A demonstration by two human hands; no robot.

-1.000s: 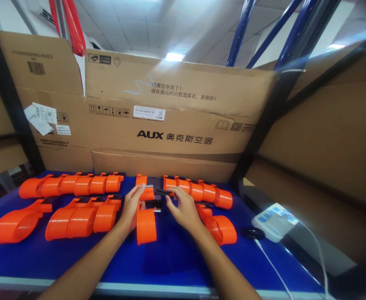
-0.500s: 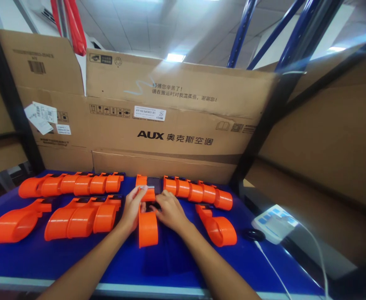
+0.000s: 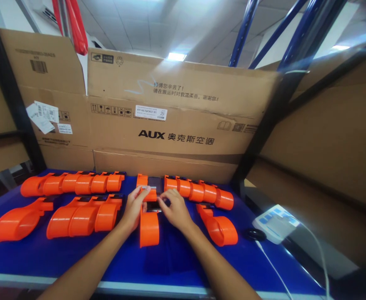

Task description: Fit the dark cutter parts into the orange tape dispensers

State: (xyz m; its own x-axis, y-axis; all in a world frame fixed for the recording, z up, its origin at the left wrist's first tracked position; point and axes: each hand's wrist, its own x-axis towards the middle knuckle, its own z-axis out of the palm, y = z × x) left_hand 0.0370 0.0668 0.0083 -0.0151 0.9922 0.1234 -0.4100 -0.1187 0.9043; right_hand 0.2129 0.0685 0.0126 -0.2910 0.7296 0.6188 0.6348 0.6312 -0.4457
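Note:
My left hand (image 3: 135, 208) is closed round an orange plastic piece (image 3: 149, 228) with a curved, looped body, at the middle of the table. Its thumb lies on top, beside a thin silvery strip (image 3: 148, 187). Close to the right side of that piece, my right hand (image 3: 174, 208) has thumb and forefinger pressed together; whatever lies between them is too small to make out. Below those fingertips shows a small pale and reddish detail (image 3: 156, 211). Just behind stand another orange piece (image 3: 142, 180) and a dark flat rectangular object (image 3: 154, 183).
Rows of similar orange pieces with black ends stand on the blue table (image 3: 183, 258), at left (image 3: 84, 183) and right (image 3: 196, 192). A cardboard sheet (image 3: 176, 121) walls the back. On the right lie a black rounded object (image 3: 255, 234), a pale box (image 3: 276, 223) and white cables.
My right hand has shifted slightly right and up, its fingertips drawing off from the orange piece's middle and uncovering a small pale and reddish detail. My left hand keeps its hold.

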